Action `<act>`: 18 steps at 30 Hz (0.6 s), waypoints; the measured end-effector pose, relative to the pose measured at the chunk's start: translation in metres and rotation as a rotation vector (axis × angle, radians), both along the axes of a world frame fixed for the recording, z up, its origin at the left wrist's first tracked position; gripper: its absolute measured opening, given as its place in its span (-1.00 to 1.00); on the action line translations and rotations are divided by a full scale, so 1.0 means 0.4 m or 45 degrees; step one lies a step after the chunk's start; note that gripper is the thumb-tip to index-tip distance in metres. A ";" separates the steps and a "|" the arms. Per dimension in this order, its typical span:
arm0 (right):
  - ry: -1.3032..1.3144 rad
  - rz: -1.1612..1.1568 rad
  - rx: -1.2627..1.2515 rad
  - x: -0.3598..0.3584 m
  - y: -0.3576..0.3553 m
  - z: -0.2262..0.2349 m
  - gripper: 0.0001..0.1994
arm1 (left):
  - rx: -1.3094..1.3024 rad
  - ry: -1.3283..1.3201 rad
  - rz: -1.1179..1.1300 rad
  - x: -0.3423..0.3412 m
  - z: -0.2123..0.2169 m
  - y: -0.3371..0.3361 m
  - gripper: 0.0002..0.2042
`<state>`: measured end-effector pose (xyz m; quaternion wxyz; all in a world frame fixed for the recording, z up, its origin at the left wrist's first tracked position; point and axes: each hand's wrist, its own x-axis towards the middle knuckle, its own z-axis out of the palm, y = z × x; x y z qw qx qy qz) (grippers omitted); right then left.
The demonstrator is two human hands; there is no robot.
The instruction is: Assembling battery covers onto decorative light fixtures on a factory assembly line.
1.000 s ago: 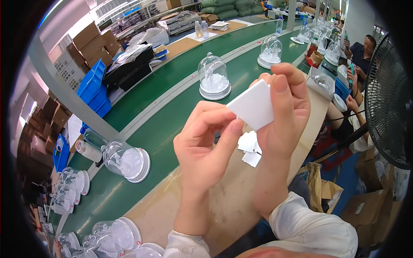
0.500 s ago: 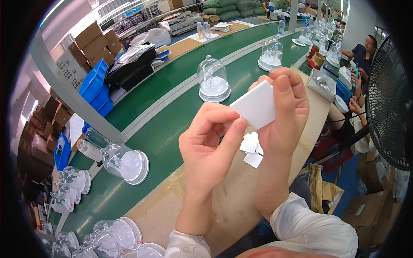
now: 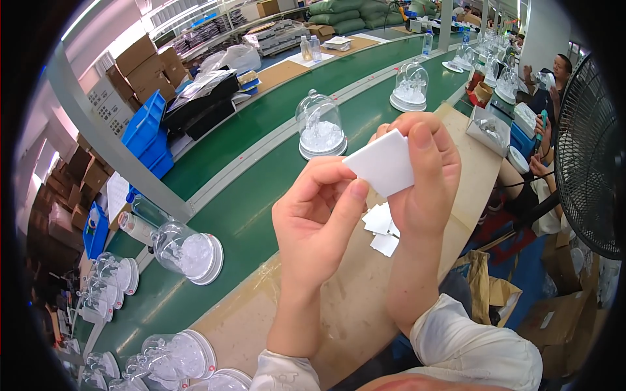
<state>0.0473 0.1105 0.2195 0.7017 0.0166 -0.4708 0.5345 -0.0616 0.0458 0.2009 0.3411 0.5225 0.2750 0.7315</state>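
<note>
Hands: the left hand (image 3: 319, 221) and the right hand (image 3: 424, 176) were raised together above the desk (image 3: 339, 306), both pinching one white square card (image 3: 381, 163) between thumb and fingertips
Card: held tilted in the air, over the desk's tan surface, between the two hands
Desk edge: the tan desk ran beside a green conveyor belt (image 3: 261, 195); its near edge dropped off toward the floor at the right
Open room: bare tan surface lay below the wrists; a few white paper pieces (image 3: 381, 228) lay just under the hands
Belt: clear domes on white bases stood spaced along it, one dome (image 3: 319, 127) just beyond the card
Packages: brown cardboard boxes (image 3: 134, 62) stacked far left, blue crates (image 3: 147, 127) below them
Right side: a black fan (image 3: 590, 150) stood close to the desk edge
</note>
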 end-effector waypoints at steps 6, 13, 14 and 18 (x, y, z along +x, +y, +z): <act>-0.066 0.162 0.170 0.005 0.007 -0.008 -0.77 | -0.016 -0.040 0.007 -0.003 0.003 0.000 -0.86; -0.040 0.159 0.171 0.007 0.011 -0.012 -0.76 | -0.001 -0.029 -0.008 -0.007 0.005 -0.003 -0.88; -0.040 0.133 0.163 0.006 0.014 -0.013 -0.76 | 0.001 -0.019 0.000 -0.006 0.006 -0.003 -0.88; -0.039 0.120 0.146 0.013 0.011 -0.011 -0.76 | 0.039 0.060 0.000 -0.012 0.005 -0.004 -0.88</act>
